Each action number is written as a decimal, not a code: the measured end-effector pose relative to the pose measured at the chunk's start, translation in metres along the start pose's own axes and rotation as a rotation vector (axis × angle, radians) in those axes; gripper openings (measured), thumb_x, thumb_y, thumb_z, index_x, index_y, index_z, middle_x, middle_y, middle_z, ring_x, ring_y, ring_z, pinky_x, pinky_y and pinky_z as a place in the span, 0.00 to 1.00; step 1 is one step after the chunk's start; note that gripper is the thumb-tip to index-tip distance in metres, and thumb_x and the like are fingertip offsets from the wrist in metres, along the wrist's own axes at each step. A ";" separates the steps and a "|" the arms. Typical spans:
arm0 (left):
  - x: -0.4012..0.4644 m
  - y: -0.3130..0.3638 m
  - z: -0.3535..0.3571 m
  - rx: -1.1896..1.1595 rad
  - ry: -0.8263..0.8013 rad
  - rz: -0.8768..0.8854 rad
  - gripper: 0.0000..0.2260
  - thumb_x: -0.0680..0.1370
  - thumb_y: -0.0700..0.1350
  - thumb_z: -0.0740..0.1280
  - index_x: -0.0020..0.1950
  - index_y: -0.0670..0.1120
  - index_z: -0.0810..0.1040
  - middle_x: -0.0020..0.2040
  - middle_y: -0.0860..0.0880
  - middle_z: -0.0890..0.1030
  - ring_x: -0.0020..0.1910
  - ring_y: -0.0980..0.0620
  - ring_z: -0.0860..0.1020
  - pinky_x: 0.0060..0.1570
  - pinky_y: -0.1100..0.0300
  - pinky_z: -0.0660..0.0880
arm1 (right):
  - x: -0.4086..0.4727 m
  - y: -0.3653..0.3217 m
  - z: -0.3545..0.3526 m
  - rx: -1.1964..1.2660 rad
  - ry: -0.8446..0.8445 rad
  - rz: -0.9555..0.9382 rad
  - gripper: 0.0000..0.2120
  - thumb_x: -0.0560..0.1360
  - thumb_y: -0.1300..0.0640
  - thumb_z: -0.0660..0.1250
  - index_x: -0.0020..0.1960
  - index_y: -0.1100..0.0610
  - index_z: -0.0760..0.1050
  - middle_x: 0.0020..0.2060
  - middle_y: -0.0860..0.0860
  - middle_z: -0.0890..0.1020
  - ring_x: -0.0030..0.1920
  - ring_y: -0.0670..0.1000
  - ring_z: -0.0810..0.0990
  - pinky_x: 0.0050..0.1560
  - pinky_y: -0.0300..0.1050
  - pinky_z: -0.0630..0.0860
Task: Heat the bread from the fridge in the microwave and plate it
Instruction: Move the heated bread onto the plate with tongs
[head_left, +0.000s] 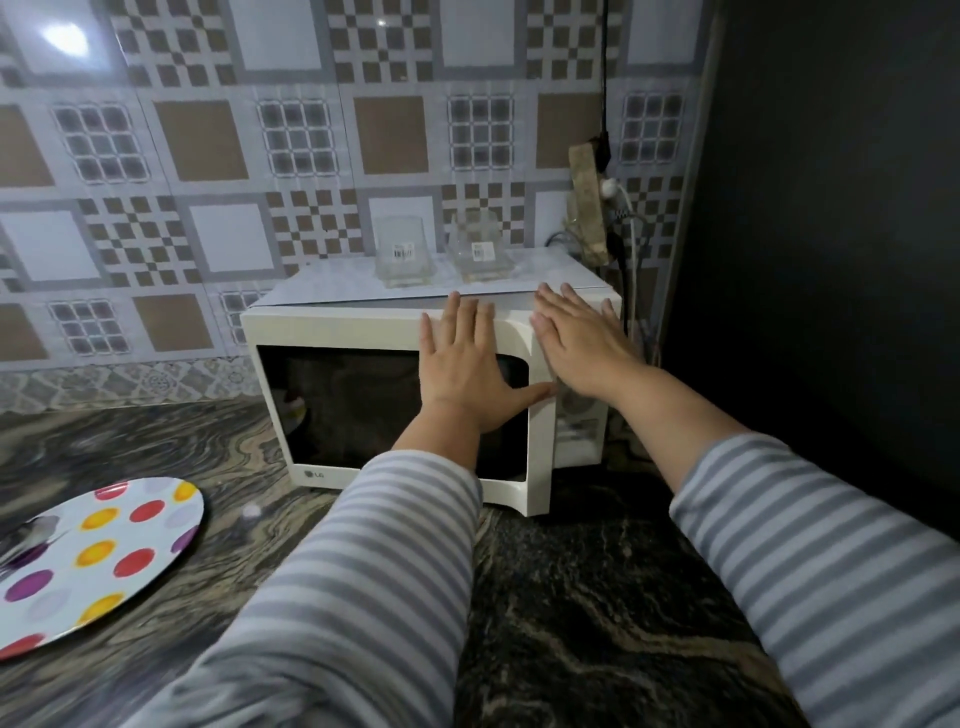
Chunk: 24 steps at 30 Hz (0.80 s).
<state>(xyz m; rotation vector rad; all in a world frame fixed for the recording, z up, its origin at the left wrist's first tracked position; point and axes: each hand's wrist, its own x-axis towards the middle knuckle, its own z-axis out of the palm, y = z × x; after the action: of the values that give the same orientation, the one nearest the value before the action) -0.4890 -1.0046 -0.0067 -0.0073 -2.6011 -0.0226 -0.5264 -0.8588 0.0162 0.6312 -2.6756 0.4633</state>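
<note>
Head view: a white microwave is seen on a dark marbled counter, against a patterned tiled wall, its door shut. The left hand is laid flat on the door with fingers straight and spread. The right hand is pressed flat over the upper part of the control panel, fingers straight. Bread cannot be made out behind the dark window. A dotted plate is set on the counter at left. Two clear containers are stood on the microwave's top.
</note>
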 end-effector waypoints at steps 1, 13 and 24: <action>-0.005 0.002 -0.003 0.008 -0.018 -0.017 0.55 0.63 0.80 0.53 0.79 0.46 0.45 0.79 0.48 0.47 0.77 0.49 0.37 0.73 0.39 0.37 | -0.005 -0.004 -0.001 -0.002 0.006 0.010 0.25 0.83 0.45 0.41 0.78 0.52 0.53 0.78 0.44 0.52 0.77 0.45 0.45 0.75 0.55 0.39; -0.105 -0.050 -0.064 -0.067 -0.048 0.083 0.56 0.62 0.81 0.49 0.79 0.45 0.44 0.80 0.50 0.45 0.77 0.52 0.38 0.71 0.34 0.38 | -0.114 -0.117 -0.023 -0.166 0.111 0.076 0.26 0.81 0.42 0.44 0.75 0.51 0.62 0.75 0.45 0.61 0.78 0.48 0.47 0.74 0.59 0.38; -0.188 -0.162 -0.133 -0.082 -0.251 0.213 0.53 0.67 0.76 0.57 0.79 0.48 0.39 0.79 0.54 0.40 0.78 0.55 0.43 0.75 0.42 0.42 | -0.180 -0.261 -0.016 -0.245 0.129 0.094 0.31 0.79 0.36 0.46 0.74 0.51 0.63 0.75 0.51 0.63 0.78 0.50 0.47 0.74 0.59 0.35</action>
<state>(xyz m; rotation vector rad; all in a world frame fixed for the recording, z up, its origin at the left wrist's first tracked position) -0.2612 -1.1689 0.0083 -0.3370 -2.8334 -0.0540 -0.2462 -1.0078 0.0174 0.3917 -2.5911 0.1875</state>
